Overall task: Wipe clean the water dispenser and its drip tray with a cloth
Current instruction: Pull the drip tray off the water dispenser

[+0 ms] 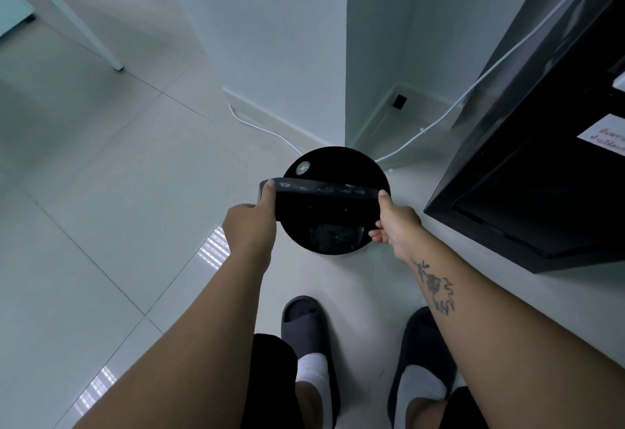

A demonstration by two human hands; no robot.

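Over a round black bin (351,158), our left hand (250,225) and right hand (395,225) grip a tilted black plastic drip tray (324,202); hasty tipping could splash the tiled floor (118,191).

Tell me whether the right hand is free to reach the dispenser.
Probably not as it stands: the right hand grips one end of the tray, the left hand the other, over the bin. The dispenser is close, nothing between, if it lets go.
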